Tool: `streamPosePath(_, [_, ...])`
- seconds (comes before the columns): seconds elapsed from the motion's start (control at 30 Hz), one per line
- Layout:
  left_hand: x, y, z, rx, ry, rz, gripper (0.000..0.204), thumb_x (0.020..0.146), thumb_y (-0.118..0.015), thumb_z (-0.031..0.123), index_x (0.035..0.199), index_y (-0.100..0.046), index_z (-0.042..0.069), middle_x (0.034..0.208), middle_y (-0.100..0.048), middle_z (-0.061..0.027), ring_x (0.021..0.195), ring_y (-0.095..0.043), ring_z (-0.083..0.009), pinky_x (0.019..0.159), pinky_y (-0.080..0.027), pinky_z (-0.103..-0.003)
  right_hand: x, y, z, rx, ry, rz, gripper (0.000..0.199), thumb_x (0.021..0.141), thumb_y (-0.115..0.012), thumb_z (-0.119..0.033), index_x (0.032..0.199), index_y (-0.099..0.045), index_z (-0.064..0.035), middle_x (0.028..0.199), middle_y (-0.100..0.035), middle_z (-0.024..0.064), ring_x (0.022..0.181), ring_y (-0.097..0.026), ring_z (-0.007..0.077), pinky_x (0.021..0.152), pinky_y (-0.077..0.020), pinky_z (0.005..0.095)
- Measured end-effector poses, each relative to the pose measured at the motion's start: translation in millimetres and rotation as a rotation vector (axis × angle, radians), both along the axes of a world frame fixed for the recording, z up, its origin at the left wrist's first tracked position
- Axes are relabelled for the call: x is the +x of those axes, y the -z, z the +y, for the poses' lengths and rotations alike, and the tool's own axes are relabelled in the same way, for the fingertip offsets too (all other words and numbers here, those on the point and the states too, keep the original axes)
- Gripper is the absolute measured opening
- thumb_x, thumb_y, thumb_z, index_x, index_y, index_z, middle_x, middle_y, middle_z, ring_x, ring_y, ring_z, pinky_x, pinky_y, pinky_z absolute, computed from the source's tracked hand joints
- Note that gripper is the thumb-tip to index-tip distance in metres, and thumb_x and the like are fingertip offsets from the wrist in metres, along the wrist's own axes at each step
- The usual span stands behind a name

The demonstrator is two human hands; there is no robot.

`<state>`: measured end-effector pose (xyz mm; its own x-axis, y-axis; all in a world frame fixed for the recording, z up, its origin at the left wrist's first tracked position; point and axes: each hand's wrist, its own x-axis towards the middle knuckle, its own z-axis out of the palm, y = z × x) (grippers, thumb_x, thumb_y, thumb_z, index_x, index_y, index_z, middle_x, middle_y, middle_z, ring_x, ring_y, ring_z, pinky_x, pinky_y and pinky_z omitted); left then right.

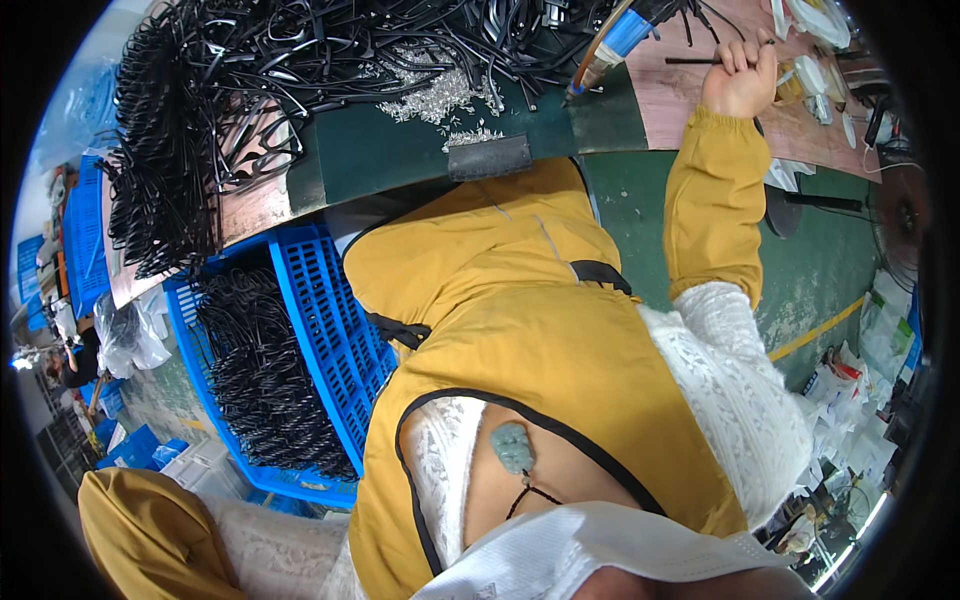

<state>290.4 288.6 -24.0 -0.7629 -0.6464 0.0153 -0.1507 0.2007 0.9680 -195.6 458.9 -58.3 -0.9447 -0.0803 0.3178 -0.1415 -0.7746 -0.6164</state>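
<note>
My right hand [741, 80] is closed in a loose fist over the right part of the workbench, its yellow sleeve cuff at the wrist. A thin black rod [692, 61] sticks out to the left of the fingers; its exact kind cannot be made out. My left arm shows only as a yellow sleeve [150, 535] at the lower left, and the hand is out of the picture. Left of my right hand, a powered screwdriver [622, 38] with a blue band points down at the green mat [370, 150]. A heap of small silvery parts [435, 95] lies on that mat.
Black eyeglass parts [330, 50] pile along the bench's far side. Stacked black eyeglass frames [160, 150] fill its left end. A dark strip [490, 158] sits at the front edge. Below left, a blue crate [325, 330] stands beside more black frames [262, 370].
</note>
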Motion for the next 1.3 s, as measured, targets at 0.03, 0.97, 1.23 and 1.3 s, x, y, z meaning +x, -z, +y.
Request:
streamPosePath(0.03, [0.1, -1.1, 1.0, -0.008, -0.002, -0.003, 0.026, 0.098, -0.052, 0.015, 0.11, -0.074, 0.007, 0.108, -0.072, -0.0119, 0.101, -0.069, -0.0272, 0.088, -0.054, -0.041, 11.2, -4.3, 3.9, -0.058, -0.075, -0.02, 0.024, 0.106, -0.053, -0.021, 0.114, -0.061, -0.0003, 0.072, -0.041, -0.0042, 0.057, -0.033, 0.0079, 0.052, -0.0286, 0.0259])
streamPosePath(0.97, [-60.3, -51.0, -60.1, -0.289, 0.194, -0.128, 0.031, 0.088, -0.056, 0.004, 0.113, -0.073, 0.01, 0.107, -0.068, -0.0123, 0.103, -0.066, -0.0327, 0.086, -0.054, -0.043, 209.2, 33.1, -69.3, 0.686, -0.374, 0.516, 0.017, 0.102, -0.065, -0.015, 0.103, -0.069, 0.0022, 0.087, -0.069, 0.0101, 0.07, -0.063, 0.0187, 0.064, -0.048, 0.0302])
streamPosePath(1.23, [-170.7, -120.0, -129.0, -0.716, 0.245, -0.006, 0.035, 0.084, -0.058, 0.001, 0.114, -0.073, 0.011, 0.106, -0.067, -0.0124, 0.103, -0.065, -0.0342, 0.086, -0.054, -0.044, 206.0, 23.9, -73.4, 0.67, -0.392, 0.559, 0.007, 0.096, -0.065, -0.006, 0.099, -0.066, 0.0001, 0.082, -0.064, 0.0151, 0.071, -0.065, 0.0337, 0.063, -0.0503, 0.0382])
streamPosePath(1.3, [-220.7, -126.5, -153.7, -0.881, 0.194, 0.047, 0.036, 0.084, -0.058, 0.0, 0.114, -0.073, 0.011, 0.106, -0.067, -0.0124, 0.104, -0.065, -0.0346, 0.086, -0.054, -0.044, 206.5, 21.4, -73.9, 0.668, -0.383, 0.58, 0.006, 0.094, -0.066, -0.004, 0.099, -0.066, -0.0004, 0.084, -0.065, 0.0152, 0.073, -0.066, 0.035, 0.064, -0.0523, 0.0399])
